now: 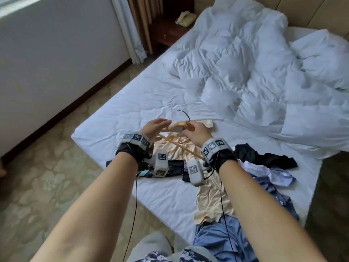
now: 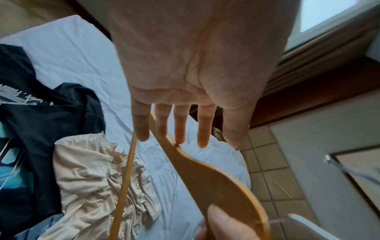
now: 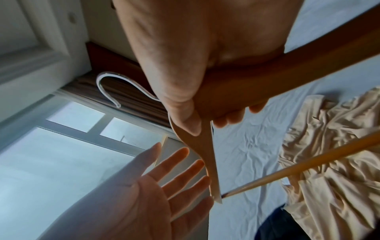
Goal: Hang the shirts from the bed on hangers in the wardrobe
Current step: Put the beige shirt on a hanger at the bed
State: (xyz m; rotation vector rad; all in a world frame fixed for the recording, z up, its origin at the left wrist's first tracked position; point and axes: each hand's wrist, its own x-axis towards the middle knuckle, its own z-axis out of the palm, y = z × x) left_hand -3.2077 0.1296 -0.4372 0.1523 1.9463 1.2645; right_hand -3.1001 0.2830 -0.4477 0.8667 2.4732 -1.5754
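Observation:
A wooden hanger (image 1: 181,125) with a metal hook (image 1: 184,114) is held above the bed, over a beige shirt (image 1: 211,197). My right hand (image 1: 196,132) grips the hanger's middle, thumb (image 3: 185,116) on top of the wood (image 3: 236,84). My left hand (image 1: 155,127) is flat with straight fingers, its fingertips (image 2: 180,134) touching the hanger's left arm (image 2: 207,175). The hanger's lower bar (image 2: 125,178) crosses above the beige shirt (image 2: 98,186). A black shirt (image 1: 264,157) and a lilac-blue shirt (image 1: 272,176) lie to the right.
The white sheet (image 1: 132,103) covers the bed, with a rumpled duvet (image 1: 255,63) at its far end. A blue garment (image 1: 222,241) hangs off the near edge. A wooden nightstand (image 1: 170,33) stands beyond the bed. Patterned floor (image 1: 47,176) lies to the left.

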